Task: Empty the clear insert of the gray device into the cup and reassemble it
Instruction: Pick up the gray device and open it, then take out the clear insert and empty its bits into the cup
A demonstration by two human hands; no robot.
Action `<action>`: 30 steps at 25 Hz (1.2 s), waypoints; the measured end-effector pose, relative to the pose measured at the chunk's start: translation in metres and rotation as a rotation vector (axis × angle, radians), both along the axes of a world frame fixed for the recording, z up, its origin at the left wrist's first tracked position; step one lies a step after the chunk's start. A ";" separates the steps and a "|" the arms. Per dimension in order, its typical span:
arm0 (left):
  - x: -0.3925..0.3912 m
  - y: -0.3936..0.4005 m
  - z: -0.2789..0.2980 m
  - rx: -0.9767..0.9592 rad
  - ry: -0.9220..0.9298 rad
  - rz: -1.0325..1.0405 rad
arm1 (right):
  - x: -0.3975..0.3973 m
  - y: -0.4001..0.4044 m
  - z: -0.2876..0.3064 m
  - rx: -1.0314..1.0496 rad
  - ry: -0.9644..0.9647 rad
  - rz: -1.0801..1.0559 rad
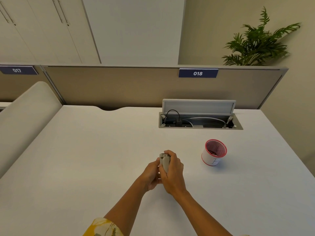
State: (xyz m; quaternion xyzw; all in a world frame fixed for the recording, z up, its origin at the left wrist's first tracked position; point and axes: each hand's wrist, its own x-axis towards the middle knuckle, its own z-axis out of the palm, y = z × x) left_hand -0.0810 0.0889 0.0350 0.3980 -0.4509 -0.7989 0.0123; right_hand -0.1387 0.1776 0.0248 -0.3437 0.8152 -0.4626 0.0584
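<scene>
Both hands' grip, left hand [151, 174] and right hand [172, 172], closed around gray device [164, 161] (cup [214, 153] nearby).

Cup [214, 153] right of device [164, 162]

Blue sign [198, 73] on partition top edge, 12 o'clock: white "018". Second blue sign [17, 70] on neighbouring partition, 10 o'clock: white "017". Cup [213, 153], 3 o'clock: faint mark on white wall, unreadable.
</scene>
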 end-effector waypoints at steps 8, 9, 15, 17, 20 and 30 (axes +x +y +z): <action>0.004 0.002 0.009 0.004 0.186 -0.091 | -0.011 0.001 0.002 -0.075 -0.052 -0.011; 0.004 0.001 0.008 0.009 0.197 -0.092 | -0.011 -0.001 0.003 -0.054 -0.062 -0.018; 0.002 -0.002 0.003 -0.022 0.154 -0.077 | -0.016 -0.003 0.005 0.032 -0.050 -0.032; 0.001 -0.003 0.002 -0.033 0.142 -0.071 | -0.020 -0.001 0.007 0.015 -0.072 -0.031; 0.000 -0.005 0.001 -0.036 0.116 -0.047 | -0.028 -0.001 0.012 -0.090 -0.220 -0.092; 0.011 -0.011 -0.011 -0.017 0.039 0.034 | -0.068 0.030 0.009 -0.443 -1.077 -0.208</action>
